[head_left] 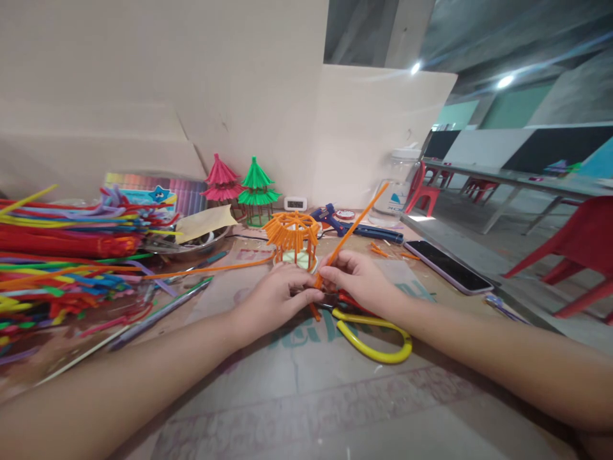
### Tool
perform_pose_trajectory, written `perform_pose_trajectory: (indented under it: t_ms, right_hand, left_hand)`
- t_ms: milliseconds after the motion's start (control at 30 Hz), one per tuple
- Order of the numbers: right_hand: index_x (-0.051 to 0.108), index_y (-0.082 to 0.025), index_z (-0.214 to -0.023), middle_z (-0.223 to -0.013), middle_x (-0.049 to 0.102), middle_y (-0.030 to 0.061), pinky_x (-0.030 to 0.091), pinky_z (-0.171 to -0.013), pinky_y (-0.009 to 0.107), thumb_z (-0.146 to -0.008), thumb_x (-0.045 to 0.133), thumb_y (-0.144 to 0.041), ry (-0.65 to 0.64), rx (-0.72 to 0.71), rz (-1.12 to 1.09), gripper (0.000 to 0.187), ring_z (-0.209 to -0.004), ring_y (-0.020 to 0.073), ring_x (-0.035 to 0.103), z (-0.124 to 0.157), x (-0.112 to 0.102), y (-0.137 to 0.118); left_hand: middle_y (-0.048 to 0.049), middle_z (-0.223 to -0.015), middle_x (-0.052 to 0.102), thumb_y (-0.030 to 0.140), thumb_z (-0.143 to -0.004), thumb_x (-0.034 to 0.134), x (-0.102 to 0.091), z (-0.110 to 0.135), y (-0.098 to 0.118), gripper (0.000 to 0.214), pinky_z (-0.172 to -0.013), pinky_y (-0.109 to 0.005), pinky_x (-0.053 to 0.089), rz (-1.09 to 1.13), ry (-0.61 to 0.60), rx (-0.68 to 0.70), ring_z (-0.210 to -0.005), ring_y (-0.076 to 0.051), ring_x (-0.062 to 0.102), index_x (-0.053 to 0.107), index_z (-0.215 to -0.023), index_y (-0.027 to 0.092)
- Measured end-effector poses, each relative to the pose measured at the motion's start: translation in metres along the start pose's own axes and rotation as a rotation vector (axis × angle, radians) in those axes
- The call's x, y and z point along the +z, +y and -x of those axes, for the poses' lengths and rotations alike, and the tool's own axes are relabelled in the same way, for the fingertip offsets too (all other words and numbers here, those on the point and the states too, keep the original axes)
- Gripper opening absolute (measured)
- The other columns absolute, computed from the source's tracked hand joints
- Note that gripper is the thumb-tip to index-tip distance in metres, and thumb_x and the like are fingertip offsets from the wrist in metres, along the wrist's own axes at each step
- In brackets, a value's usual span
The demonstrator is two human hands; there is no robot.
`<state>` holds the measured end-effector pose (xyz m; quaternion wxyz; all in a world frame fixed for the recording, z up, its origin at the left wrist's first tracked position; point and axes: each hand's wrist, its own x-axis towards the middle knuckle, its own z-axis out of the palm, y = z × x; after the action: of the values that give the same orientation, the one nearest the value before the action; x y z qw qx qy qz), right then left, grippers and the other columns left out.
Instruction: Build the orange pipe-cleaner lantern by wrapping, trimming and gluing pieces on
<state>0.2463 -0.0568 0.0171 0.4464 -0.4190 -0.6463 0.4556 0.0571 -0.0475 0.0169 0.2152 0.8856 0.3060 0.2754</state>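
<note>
Stretching across the lower view, a broad surface (239, 415) is lying under a translucent printed sheet. At left, a big heap of multicoloured fuzzy craft stems (71, 243) is spilling over it. Near the centre, the right hand (361, 278) is pinching a long straight orange fuzzy stem (357, 223), its free end slanting up and to the right. The left hand (280, 287) is meeting it low down, thumb and fingers apparently clamped on the same stem; the contact is partly hiding. A small round orange pavilion-shaped model (292, 236) is standing on the surface just beyond the left hand. Yellow loop-handled scissors (378, 354) are lying beside the right hand; short orange offcuts (378, 249) are lying farther back.

Progress, judging by looks: the orange model is showing posts, a pale base and one flaring roof tier. The finished-looking green pagoda (258, 185) and pink-red pagoda (221, 182) behind are carrying pointed tops; the orange one is lacking such a peak, so seemingly partway.

Writing: the clear white-lidded bottle (395, 185) is bearing a blue sail-like logo, letters below not reading clearly. The coloured marker pack (186, 191) is displaying a blue star character. Large green lettering on the sheet is staying unreadable.
</note>
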Motion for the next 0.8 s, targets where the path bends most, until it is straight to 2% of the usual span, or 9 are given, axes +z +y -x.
perform_pose_trajectory:
  t_ms: [367, 700, 800]
  right_hand:
    - [0.062, -0.017, -0.081, -0.070, 0.065, -0.0018, 0.049, -0.060, 0.026, -0.079, 0.068, -0.035, -0.031, 0.019, 0.001, 0.019, -0.062, 0.0118, 0.059, 0.0014, -0.0015, 0.0039]
    - [0.065, -0.015, -0.073, -0.061, 0.062, -0.0028, 0.048, -0.058, 0.025, -0.071, 0.076, -0.043, -0.102, 0.149, -0.104, 0.029, -0.056, 0.0103, 0.056, -0.0006, -0.0029, -0.0011]
    - [0.070, -0.015, -0.083, -0.064, 0.065, -0.0026, 0.048, -0.058, 0.025, -0.071, 0.075, -0.041, -0.122, 0.155, -0.154, 0.029, -0.056, 0.0099, 0.056, -0.0008, -0.0023, -0.0007]
  left_hand:
    - [0.0005, -0.070, 0.070, 0.029, -0.090, 0.059, -0.0013, 0.0007, -0.0019, 0.023, -0.077, -0.028, 0.039, -0.004, 0.005, 0.033, -0.074, -0.015, 0.059, 0.070, -0.072, 0.019]
    - [-0.0010, -0.072, 0.072, 0.035, -0.091, 0.058, -0.0005, 0.0004, -0.0029, 0.028, -0.079, -0.029, 0.039, -0.033, -0.017, 0.031, -0.075, -0.016, 0.061, 0.072, -0.073, 0.020]
    - [-0.0006, -0.073, 0.073, 0.033, -0.091, 0.058, -0.0005, 0.0004, -0.0032, 0.026, -0.080, -0.029, 0.039, -0.029, -0.021, 0.046, -0.076, -0.016, 0.061, 0.072, -0.074, 0.020]
